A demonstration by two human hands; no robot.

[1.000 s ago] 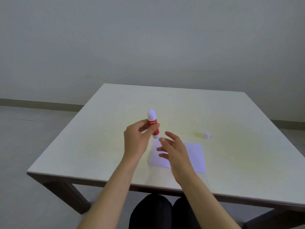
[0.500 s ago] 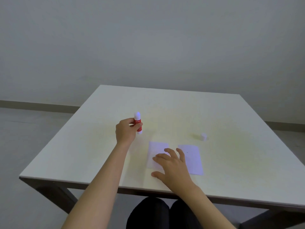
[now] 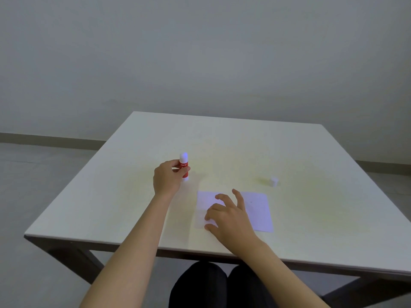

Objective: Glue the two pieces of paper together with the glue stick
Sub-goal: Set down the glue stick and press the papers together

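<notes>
The glue stick (image 3: 184,167) is a short round tube with a red printed body, a white base and a rounded white glue tip showing at the top. It stands upright with its base at the table (image 3: 133,196), left of the middle of the top. The left hand (image 3: 168,180) is wrapped about its red body, thumb and fingers closed on it.

Nearer the front edge lie two pieces of paper, thin, flat and pale white. The left paper (image 3: 204,206) and the right paper (image 3: 259,211) lie side by side; the hand over them hides whether their inner edges touch. The right hand (image 3: 231,218) rests on them with fingers spread wide, pressing mostly on the left sheet and gripping nothing.

A small white cap (image 3: 274,181), a stubby cylinder, sits alone toward the right side of the table, beyond the right paper.

The table top is a smooth, matt, cream-coloured square board on dark legs.
</notes>
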